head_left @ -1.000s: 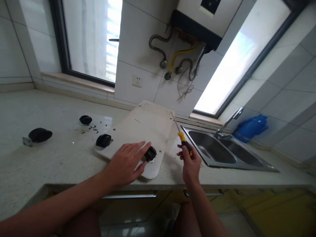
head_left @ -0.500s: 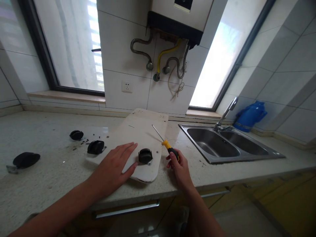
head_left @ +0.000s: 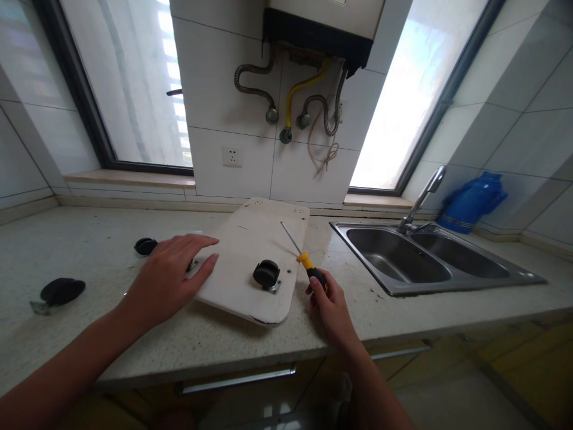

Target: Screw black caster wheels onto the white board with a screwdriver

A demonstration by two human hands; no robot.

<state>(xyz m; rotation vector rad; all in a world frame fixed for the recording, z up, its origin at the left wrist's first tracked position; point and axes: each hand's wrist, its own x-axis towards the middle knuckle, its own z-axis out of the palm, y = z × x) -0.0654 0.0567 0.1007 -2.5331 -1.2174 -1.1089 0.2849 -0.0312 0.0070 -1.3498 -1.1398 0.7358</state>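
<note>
head view: right hand (head_left: pixel 330 303) has its fingers wrapped round a screwdriver (head_left: pixel 305 260), shaft over the white board (head_left: pixel 237 269) bearing 1 visible black caster (head_left: pixel 267 273); a slack grip could drop it, scratching the board. left hand (head_left: pixel 166 278): thumb parted, hold hidden.

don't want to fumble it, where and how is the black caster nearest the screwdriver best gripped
Likely by its rounded black wheel, from above and the left: it stands up off the white board, its metal plate sits low at the near right, and the right hand holds the screwdriver on that side.
</note>
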